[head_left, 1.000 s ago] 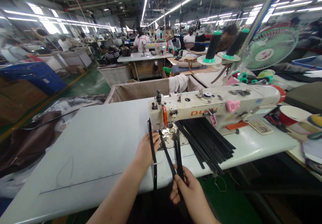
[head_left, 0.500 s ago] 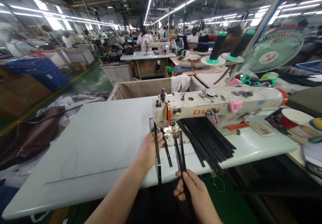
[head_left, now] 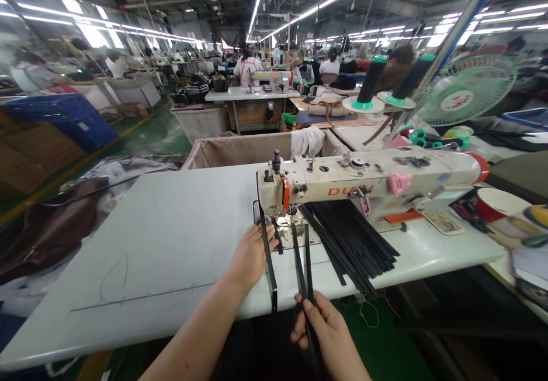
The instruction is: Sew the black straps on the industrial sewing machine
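Beside the needle area of the sewing machine [head_left: 308,181], my left hand [head_left: 250,255] has a long black strip [head_left: 269,261] running across its fingers, gripped between them. This strip rises along the left of the machine head and reaches down over the table's front edge. Under my left fingertips, a short strip end [head_left: 279,243] lies by the metal needle plate [head_left: 286,224]. At the front edge, my right hand [head_left: 323,324] pinches two narrow black strips [head_left: 298,255] between thumb and fingers. They extend up toward the presser foot; their lower part hangs below the hand.
A fanned pile of black strips [head_left: 355,244] lies under the machine arm. The white table [head_left: 171,232] spreads left. Behind it stands a fabric-lined bin [head_left: 240,149]. Thread cones [head_left: 371,84] and a green fan [head_left: 464,92] are at right; other people sit farther back.
The short strip by my left fingertips has drawn back toward the machine and shows less length. The long strip's upper part now rises beside the machine head. My right hand has shifted slightly left.
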`<state>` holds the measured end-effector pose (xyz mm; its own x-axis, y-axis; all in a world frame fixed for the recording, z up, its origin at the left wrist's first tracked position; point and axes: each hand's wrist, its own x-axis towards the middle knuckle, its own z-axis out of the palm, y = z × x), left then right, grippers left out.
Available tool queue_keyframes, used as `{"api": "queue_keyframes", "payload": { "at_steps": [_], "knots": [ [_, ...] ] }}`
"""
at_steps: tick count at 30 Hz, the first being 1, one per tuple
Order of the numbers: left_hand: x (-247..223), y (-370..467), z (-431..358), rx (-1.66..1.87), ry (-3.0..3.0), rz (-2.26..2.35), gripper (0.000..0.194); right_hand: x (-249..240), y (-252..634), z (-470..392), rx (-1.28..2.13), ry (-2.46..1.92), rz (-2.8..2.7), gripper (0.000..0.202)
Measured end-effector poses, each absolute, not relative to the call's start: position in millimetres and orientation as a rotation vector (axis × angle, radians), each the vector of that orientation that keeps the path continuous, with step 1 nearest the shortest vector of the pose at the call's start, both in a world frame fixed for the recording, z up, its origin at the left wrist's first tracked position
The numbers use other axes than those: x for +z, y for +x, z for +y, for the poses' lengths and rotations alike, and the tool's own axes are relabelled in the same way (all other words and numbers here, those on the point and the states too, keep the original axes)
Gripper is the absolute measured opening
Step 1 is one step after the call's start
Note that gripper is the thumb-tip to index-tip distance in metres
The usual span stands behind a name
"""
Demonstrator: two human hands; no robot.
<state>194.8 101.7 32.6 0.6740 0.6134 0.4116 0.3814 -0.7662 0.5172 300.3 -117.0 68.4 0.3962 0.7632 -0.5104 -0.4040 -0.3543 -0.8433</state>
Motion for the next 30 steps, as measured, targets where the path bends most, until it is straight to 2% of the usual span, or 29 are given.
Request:
{"api": "queue_keyframes", "payload": {
  "at_steps": [6,13,19,30],
  "knots": [
    [32,195,102,0.836,2.508,0.768,0.031,69,301,-116,1.273,-1.513,-0.340,0.086],
    [36,195,101,0.872,2.518,0.754,0.031,70,303,-116,1.243,-1.515,-0.389,0.079],
    [32,195,103,0.833,2.546,0.812,0.032,66,302,-116,1.252,-1.521,-0.393,0.080],
    [25,196,106,0.981,2.480,0.756,0.030,70,303,-117,1.238,-1.522,-0.425,0.077]
  ]
}}
